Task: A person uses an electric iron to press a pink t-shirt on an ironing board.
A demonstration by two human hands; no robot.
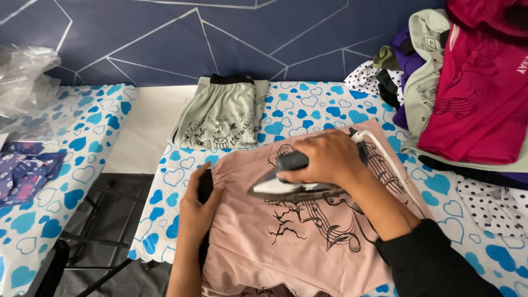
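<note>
On the ironing table [308,107], covered with a white cloth printed in blue hearts, a pink garment [308,242] with a black line drawing is lying spread flat; the right hand [324,159] is wrapping closed around the grey handle of an iron [286,187], whose soleplate is resting on the pink fabric with its nose pointing toward the person's left; the iron's white cord [393,165] is trailing off behind the wrist across the cloth. The left hand [198,212] is lying at the garment's left edge, fingers curled over a dark band there (a waistband, most likely), pressing it against the table rather than lifting it. By my reading, the pressing of the upper left part of the garment is the step in hand, with much of the printed area toward the person looking not yet smoothed; the next stroke is calling for the holding hand keeping the fabric taut and its fingers well clear of the iron's nose, which is sitting near them. Beyond the iron, a folded pale green garment [223,115] is lying near the far edge; a heap of clothes [467,88], magenta, purple and polka-dot among them, is piling up at the right.
</note>
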